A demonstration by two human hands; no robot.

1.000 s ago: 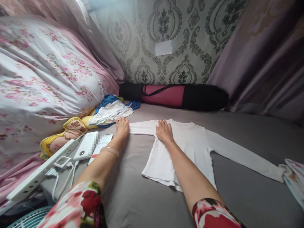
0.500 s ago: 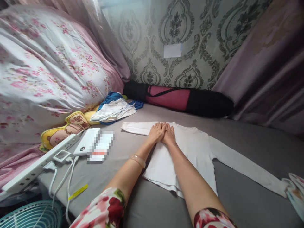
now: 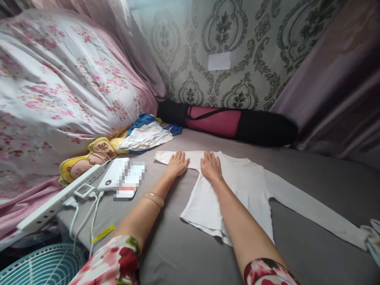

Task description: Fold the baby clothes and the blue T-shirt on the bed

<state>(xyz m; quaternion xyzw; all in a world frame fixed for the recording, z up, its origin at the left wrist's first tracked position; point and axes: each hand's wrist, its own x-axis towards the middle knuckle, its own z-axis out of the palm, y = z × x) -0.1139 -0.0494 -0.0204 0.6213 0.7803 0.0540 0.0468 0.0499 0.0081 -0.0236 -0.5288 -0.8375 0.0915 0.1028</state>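
A white long-sleeved shirt [image 3: 243, 186] lies spread on the grey bed sheet [image 3: 166, 241], its sleeves stretched out to either side. My left hand [image 3: 178, 163] rests flat on the left sleeve, between its cuff and the shoulder, fingers pointing away from me. Flat on the shirt near that sleeve's shoulder is my right hand [image 3: 211, 166], its fingers stretched out. Neither hand grips the cloth. My right forearm covers part of the shirt's body.
Folded blue and white clothes [image 3: 145, 136] lie at the back left beside a yellow cushion [image 3: 77, 168]. A power strip [image 3: 63, 198], cables, a white power bank [image 3: 114, 174] and a pixelated phone [image 3: 130, 182] are on the left. A black and pink bag [image 3: 219, 122] lies along the wall.
My left hand has slid left along the sleeve towards the cuff, away from my right hand, which it was touching. My right hand stays near the shoulder. The view has shifted slightly.
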